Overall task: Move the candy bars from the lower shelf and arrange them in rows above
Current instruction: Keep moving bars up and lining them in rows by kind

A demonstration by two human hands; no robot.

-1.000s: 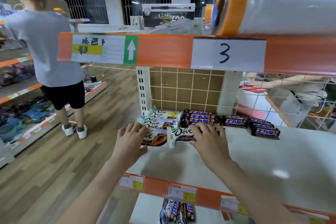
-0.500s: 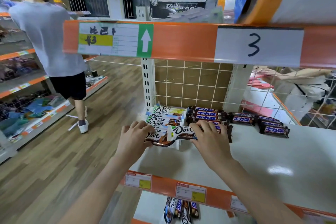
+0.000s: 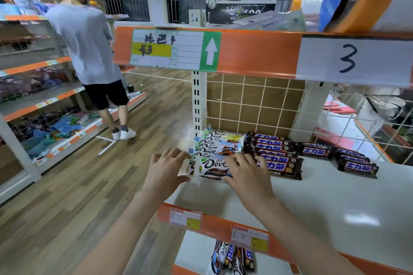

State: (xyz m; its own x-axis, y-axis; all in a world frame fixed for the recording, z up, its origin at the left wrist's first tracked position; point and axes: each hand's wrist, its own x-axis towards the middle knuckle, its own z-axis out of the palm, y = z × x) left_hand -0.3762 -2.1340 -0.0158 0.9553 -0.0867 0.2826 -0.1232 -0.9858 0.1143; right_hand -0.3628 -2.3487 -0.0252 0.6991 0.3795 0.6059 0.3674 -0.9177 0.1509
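Curling lightly, the left hand (image 3: 166, 168) and right hand (image 3: 247, 173) pinch the front Dove bar (image 3: 212, 166) by its ends at frame centre. Its long axis runs left to right along the shelf (image 3: 324, 203).

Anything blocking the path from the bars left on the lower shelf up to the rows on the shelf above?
Partly. The leftover candy bars lie on the lower shelf, under the orange front lip of the upper shelf. They must come out forward round that lip. Both hands are up on the Dove bar.
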